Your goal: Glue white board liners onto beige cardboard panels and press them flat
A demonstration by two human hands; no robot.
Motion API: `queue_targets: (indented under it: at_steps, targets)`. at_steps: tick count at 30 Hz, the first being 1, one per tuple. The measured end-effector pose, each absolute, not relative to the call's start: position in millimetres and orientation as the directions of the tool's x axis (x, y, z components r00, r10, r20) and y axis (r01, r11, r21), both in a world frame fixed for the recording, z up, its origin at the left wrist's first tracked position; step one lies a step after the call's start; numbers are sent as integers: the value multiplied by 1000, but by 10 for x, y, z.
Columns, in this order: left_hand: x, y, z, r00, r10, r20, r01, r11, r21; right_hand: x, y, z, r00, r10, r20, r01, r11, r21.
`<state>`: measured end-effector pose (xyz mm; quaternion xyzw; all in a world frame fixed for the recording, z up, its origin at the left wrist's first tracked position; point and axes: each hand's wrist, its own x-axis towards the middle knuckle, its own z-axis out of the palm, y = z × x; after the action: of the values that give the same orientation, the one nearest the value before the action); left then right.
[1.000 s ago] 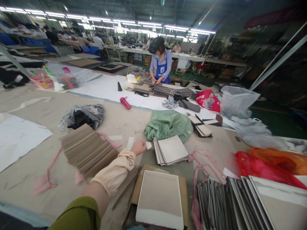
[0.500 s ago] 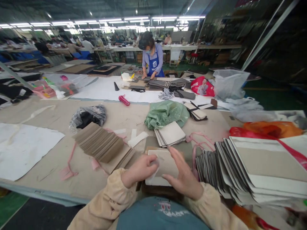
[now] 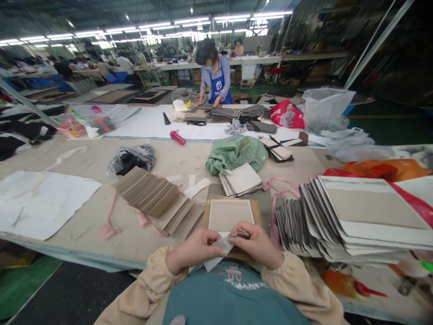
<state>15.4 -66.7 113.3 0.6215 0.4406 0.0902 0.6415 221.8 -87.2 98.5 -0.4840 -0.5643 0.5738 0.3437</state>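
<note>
Left hand (image 3: 191,250) pinching pale strip (image 3: 221,246), right hand (image 3: 259,246) gripping small greyish piece (image 3: 241,234) against it. Both working just before white-edged panel (image 3: 232,214), peeling or folding, cannot tell; next move seemingly calling for light, two-handed pinching.

Blurred workers (image 3: 123,63) crowd the upper left; at right, the frame's edge cuts off a red bag (image 3: 411,203).

Strip lights (image 3: 149,28), grn flr (image 3: 32,286).
</note>
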Motion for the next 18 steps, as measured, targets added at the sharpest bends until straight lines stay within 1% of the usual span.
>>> queue_targets:
  at_steps: [2, 4, 9, 11, 15, 18]
  targets:
    - [142, -682, 1056, 562, 675, -478, 401, 283, 871, 2302, -907, 930, -220, 954, -203, 69, -193, -979]
    - [124, -690, 994, 542, 687, -484, 395, 301, 868, 2374, -943, 870, -186, 957, -223, 21, -223, -975]
    - [92, -699, 851, 529, 716, -455, 408, 255, 876, 2428, -1024, 726, -168, 934, -316, -165, -343, -925]
    - [78, -694, 804, 513, 728, -455, 421, 249, 872, 2449, -1033, 679, -136, 926, -352, -229, -375, -898]
    - [33, -668, 755, 480, 737, -476, 444, 264, 856, 2555, -1017, 586, -41, 916, -399, -268, -395, -879]
    - [1, -642, 722, 489, 734, -472, 426, 272, 863, 2619, -993, 515, -4, 913, -408, -201, -400, -894]
